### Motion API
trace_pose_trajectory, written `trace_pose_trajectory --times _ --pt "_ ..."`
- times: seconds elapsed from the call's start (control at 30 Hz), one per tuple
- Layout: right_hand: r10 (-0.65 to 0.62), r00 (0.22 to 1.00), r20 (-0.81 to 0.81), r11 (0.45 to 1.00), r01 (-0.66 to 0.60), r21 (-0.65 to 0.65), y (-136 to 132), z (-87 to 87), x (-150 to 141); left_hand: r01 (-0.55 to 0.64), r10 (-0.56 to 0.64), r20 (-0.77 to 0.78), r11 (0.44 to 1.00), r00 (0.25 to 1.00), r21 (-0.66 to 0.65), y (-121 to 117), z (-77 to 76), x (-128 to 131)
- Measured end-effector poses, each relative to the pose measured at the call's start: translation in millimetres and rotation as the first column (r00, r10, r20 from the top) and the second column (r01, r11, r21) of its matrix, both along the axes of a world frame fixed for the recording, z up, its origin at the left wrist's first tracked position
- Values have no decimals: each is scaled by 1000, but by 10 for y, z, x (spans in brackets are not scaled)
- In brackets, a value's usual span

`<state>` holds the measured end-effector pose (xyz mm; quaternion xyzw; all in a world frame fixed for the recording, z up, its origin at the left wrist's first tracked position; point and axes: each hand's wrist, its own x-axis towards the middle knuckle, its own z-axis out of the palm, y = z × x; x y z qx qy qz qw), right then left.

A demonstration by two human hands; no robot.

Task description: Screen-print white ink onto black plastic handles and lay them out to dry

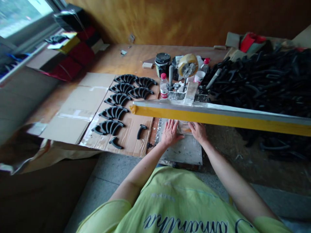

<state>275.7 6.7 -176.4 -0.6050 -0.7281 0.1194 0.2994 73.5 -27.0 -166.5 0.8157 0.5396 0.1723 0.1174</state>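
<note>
While the left hand point(170, 133) lies palm down with its fingers stretched out and slightly apart, gripping nothing, the right hand point(198, 132) reaches the other side of a clear piece point(184, 127), its fingertips at that piece's edge; whether it pinches it, I cannot tell. The clear piece rests between both hands on a grey metal plate point(182, 150), which sits at the near edge of the worktop point(115, 58). A yellow-and-grey bar point(218, 118) crosses above the plate's far end. Left of the plate, cardboard point(131, 140) reaching the near edge carries rows of black curved parts point(113, 113), with two single ones nearer that edge. Toward the far edge stand a red-capped bottle point(164, 87) and a black tub point(162, 61); a dark heap point(267, 81) of similar parts covers the worktop's right side.
</note>
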Motion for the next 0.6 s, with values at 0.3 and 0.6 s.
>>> trace_pose_trajectory --times 0.3,0.6 --pt "28 1000 8 997 -27 -72 64 -80 63 58 -71 -76 986 995 -156 189 -163 -114" --pt "49 997 -65 993 -56 -105 6 -36 101 72 -101 -129 975 986 -212 200 -91 -109"
